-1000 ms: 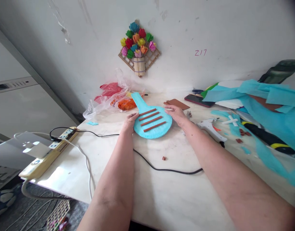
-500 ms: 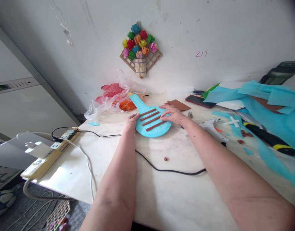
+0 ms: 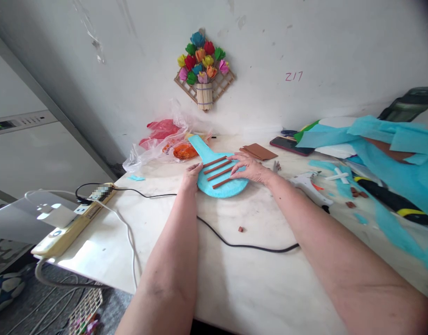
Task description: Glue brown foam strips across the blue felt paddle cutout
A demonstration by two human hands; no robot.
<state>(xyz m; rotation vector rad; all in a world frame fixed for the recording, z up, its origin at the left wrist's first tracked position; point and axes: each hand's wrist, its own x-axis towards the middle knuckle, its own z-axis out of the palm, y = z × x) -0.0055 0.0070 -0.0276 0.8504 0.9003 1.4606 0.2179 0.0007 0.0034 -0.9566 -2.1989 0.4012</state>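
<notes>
OK, turquoise paddle-shaped piece (image 3: 222, 190) is on or just above the counter (image 3: 255, 284), between both hands. Long axis: round end nearer the wearer, handle pointing away and left.

Left grip (image 3: 193, 176) grasps the round part's left edge. Right grip (image 3: 250, 168) sits over its right side, fingers bent at the brown strips (image 3: 219, 174), so it's the nearer hand to their right ends. Can't tell if it's pinching one or just touching.

Four strips, roughly parallel, slanting; lower right ends hidden by fingers. Underside hidden too, so flat contact can't be confirmed.

Outward: brown sheet (image 3: 258, 151) just beyond right hand; white glue gun (image 3: 306, 180) partly blocked by right forearm (image 3: 304, 223); black cable (image 3: 231, 244) passes behind left forearm (image 3: 179, 237).
</notes>
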